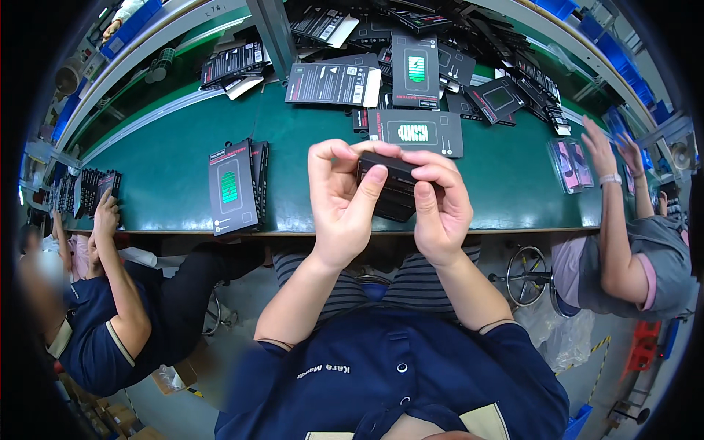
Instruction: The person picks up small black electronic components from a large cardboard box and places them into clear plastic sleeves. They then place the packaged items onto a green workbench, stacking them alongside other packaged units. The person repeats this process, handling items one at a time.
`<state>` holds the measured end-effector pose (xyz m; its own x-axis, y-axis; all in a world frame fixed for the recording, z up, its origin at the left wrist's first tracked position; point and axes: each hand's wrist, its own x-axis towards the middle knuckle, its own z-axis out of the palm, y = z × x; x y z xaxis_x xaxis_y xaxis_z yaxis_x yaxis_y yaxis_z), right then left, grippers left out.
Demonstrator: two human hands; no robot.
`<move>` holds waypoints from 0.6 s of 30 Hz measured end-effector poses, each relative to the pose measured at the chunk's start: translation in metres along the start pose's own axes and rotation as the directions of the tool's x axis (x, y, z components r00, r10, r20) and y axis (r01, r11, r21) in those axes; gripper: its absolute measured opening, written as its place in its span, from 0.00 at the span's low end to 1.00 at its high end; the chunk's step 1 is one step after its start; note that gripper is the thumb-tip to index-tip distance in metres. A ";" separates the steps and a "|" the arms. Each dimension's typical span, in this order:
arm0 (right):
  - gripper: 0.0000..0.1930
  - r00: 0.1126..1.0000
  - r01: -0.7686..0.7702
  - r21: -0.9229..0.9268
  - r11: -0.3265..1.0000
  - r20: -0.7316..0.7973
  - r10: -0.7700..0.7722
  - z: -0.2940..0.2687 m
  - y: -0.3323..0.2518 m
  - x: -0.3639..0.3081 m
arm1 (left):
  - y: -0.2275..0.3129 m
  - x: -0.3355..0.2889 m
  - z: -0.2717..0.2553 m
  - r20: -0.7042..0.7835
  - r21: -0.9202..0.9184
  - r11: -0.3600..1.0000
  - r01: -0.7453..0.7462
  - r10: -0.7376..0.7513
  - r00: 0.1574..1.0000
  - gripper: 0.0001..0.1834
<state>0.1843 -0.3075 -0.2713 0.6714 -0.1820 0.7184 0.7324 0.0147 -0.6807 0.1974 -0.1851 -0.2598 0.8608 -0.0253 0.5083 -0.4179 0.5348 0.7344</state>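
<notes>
Between both hands, over the near edge of the green table (308,176), a thin black cardboard box (394,189) is held with a narrow end turned up. My left hand (339,209) grips its left side, thumb on the upper edge and fingers curled behind. My right hand (444,213) closes on the right side, fingertips at the top corner. Just beyond lies a flat black box with a green battery picture (414,132). To the left, a small stack of like boxes (233,187) rests near the table edge.
A heap of black boxes (455,62) covers the far middle, beside a metal post (270,37). Another pile (233,67) lies left of it. A co-worker (110,293) sits at left handling boxes; another co-worker (623,249) at right raises both hands near clear packs (572,165).
</notes>
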 end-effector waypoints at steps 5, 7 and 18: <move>0.06 0.981 -0.140 0.335 0.932 -0.082 0.177 0.010 -0.006 0.001 | 0.006 -0.002 0.001 -0.026 0.076 0.997 -0.001 0.003 1.000 0.13; 0.08 0.993 -0.101 0.279 0.955 -0.037 0.116 0.009 -0.003 0.002 | 0.001 -0.001 -0.006 -0.025 0.055 0.998 -0.019 0.020 0.999 0.13; 0.26 0.975 0.200 -0.078 0.977 0.117 -0.190 0.007 0.023 -0.025 | -0.009 0.004 -0.047 0.266 0.499 0.800 -0.333 0.224 0.938 0.11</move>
<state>0.1856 -0.2954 -0.3038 0.5285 -0.0650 0.8465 0.8407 -0.0989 -0.5324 0.2178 -0.1507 -0.2854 0.6361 -0.1284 0.7609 -0.7660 0.0144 0.6427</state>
